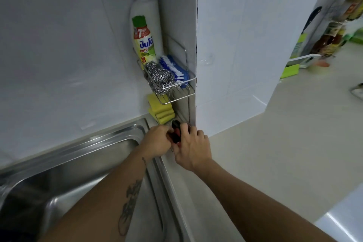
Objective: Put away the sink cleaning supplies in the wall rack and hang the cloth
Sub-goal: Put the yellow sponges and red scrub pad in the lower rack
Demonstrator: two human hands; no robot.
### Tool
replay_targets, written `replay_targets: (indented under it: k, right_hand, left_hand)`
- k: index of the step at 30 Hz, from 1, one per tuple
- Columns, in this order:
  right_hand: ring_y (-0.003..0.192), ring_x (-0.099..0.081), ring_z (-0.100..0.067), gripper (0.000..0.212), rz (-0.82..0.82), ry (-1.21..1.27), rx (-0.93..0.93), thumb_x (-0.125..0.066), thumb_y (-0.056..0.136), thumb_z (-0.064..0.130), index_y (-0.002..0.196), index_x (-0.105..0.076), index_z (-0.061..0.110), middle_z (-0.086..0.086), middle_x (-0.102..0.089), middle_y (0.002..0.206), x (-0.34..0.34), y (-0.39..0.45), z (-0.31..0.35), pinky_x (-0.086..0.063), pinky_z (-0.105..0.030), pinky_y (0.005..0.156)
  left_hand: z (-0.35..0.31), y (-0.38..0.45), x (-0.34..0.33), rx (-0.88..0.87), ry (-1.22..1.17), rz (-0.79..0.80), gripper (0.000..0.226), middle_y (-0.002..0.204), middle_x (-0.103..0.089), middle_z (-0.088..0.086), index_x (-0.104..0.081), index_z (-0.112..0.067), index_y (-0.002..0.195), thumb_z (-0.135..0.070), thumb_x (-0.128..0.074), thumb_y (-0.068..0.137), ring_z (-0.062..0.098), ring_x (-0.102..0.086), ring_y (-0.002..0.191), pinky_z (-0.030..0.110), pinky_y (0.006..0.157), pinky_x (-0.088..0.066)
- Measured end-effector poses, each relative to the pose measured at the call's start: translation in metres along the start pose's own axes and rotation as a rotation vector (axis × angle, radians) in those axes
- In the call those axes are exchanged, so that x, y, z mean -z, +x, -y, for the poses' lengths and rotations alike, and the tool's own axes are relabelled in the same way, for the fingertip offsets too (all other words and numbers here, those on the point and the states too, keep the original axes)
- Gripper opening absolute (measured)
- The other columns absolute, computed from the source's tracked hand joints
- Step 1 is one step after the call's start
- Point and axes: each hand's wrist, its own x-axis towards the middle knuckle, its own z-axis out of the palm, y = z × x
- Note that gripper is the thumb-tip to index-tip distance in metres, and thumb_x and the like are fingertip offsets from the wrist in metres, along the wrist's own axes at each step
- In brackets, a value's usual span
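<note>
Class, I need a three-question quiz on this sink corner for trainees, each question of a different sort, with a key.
1. True or false: the silver steel-wool scourer lies in the upper tier of the chrome wire wall rack.
2. Which thing stands tallest in the rack? A) the blue-and-white scrubbing brush B) the white dish-soap bottle with the blue pump C) the stack of yellow sponges
3. Fill in: the left hand and right hand together hold a small red-and-____ object by the rack's bottom.

Key: 1 true; 2 B; 3 black.
</note>
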Motion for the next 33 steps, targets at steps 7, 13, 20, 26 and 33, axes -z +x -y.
replay_targets:
  k: [7, 13, 20, 26, 33]
  right_hand:
    - [0.122, -0.051, -0.034, 0.058, 0.033, 0.101, 0.209, -0.044, 0.090, 0.040, 0.141, -0.033, 0.016, -0.012, -0.055, 0.134, -0.011, -0.002, -0.024, -0.045, -0.045, 0.099]
    - [0.145, -0.020, -0.040, 0.073, 0.278, -0.049, 0.317, -0.044, 0.090, 0.038, 0.154, -0.012, 0.029, -0.021, -0.025, 0.157, -0.007, 0.008, -0.034, -0.030, -0.050, 0.115]
    - [0.149, -0.006, -0.038, 0.077, 0.483, -0.132, 0.240, -0.044, 0.089, 0.038, 0.156, -0.007, 0.031, -0.020, -0.007, 0.163, -0.008, 0.030, -0.024, -0.022, -0.053, 0.117]
    - [0.147, -0.011, -0.040, 0.083, 0.548, -0.102, 0.198, -0.048, 0.085, 0.034, 0.156, -0.006, 0.030, -0.018, -0.008, 0.162, -0.012, 0.026, -0.022, -0.026, -0.053, 0.115]
    - [0.143, -0.020, -0.040, 0.082, 0.339, -0.015, 0.174, -0.050, 0.082, 0.031, 0.154, -0.010, 0.026, -0.016, -0.014, 0.160, 0.009, -0.002, 0.009, -0.028, -0.053, 0.114]
  left_hand:
    - [0.016, -0.006, 0.002, 0.002, 0.088, 0.097, 0.057, 0.137, -0.057, 0.007, -0.058, -0.019, 0.132, 0.001, -0.047, 0.080, 0.025, -0.054, 0.122, 0.036, 0.102, -0.046]
    - [0.016, -0.011, 0.002, 0.008, 0.099, 0.094, 0.058, 0.139, -0.054, 0.009, -0.055, -0.016, 0.135, 0.003, -0.047, 0.080, 0.026, -0.050, 0.126, 0.033, 0.105, -0.042]
    - [0.027, -0.029, 0.003, 0.091, 0.095, 0.122, 0.057, 0.142, -0.046, 0.013, -0.050, -0.013, 0.138, 0.003, -0.048, 0.084, 0.027, -0.044, 0.131, 0.030, 0.105, -0.037]
    - [0.047, -0.062, 0.019, 0.124, 0.060, 0.099, 0.053, 0.137, -0.053, 0.013, -0.055, -0.009, 0.133, 0.002, -0.050, 0.082, 0.027, -0.050, 0.125, 0.024, 0.097, -0.039]
    - [0.086, -0.103, 0.041, 0.101, -0.043, -0.030, 0.044, 0.127, -0.061, 0.012, -0.063, -0.006, 0.120, 0.006, -0.050, 0.080, 0.028, -0.055, 0.119, 0.032, 0.100, -0.044]
